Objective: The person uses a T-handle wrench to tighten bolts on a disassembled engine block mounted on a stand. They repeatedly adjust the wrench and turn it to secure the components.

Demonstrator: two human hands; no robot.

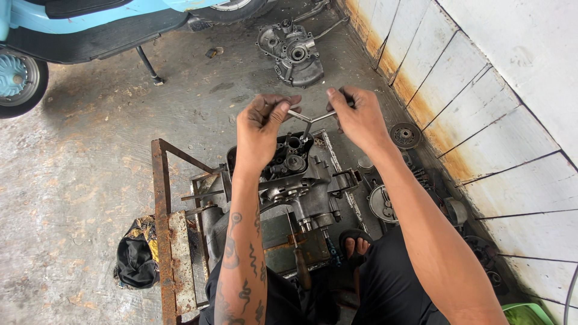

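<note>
My left hand (pixel 260 123) and my right hand (pixel 358 114) each grip one arm of a three-armed metal socket wrench (pixel 308 118). Its third arm points down into a grey scooter engine case (pixel 301 177) that rests on a rusty metal stand (pixel 164 210) in front of me. Both hands hover just above the far end of the case. My tattooed left forearm runs down the middle of the view. The wrench tip inside the case is hidden.
A second engine case half (pixel 293 51) lies on the concrete floor farther away. A light blue scooter (pixel 72 27) stands at top left. Round clutch parts (pixel 404 135) lie by the white wall on the right. A dark rag (pixel 137 256) sits at lower left. A screwdriver (pixel 299 259) lies by my knees.
</note>
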